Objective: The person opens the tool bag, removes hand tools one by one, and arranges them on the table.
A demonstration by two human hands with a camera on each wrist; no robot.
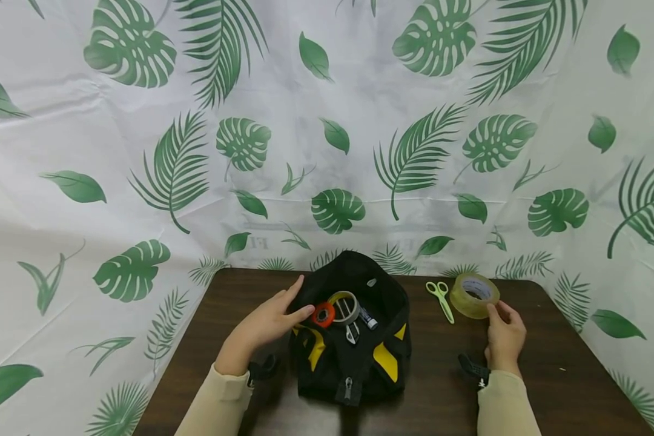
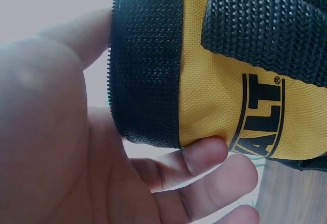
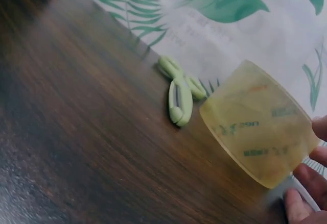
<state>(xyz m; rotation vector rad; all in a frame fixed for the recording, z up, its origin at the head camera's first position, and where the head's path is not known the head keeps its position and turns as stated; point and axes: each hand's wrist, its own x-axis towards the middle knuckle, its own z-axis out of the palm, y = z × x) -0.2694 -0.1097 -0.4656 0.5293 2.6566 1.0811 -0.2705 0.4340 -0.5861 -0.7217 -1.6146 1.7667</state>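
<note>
A black and yellow tool bag (image 1: pixel 378 357) stands with its top open, lettering "ALT" on its yellow side (image 2: pixel 260 117). My left hand (image 1: pixel 264 327) grips the bag's left rim, thumb over the zipper edge (image 2: pixel 145 60) and fingers against the outside. Inside lie an orange-red round item (image 1: pixel 323 315), a tape roll (image 1: pixel 350 318), a small blue-and-white tube-like item (image 1: pixel 368 319) and a silver metal item (image 1: pixel 352 334). At the right, my right hand (image 1: pixel 505 339) holds a wide roll of clear yellowish packing tape (image 3: pixel 255 127) by its near edge, tilted up.
Light green scissors (image 1: pixel 444 301) lie on the dark wooden table (image 1: pixel 436 387), just left of the packing tape. A white cloth with green leaves (image 1: pixel 360 169) hangs behind the table's far edge.
</note>
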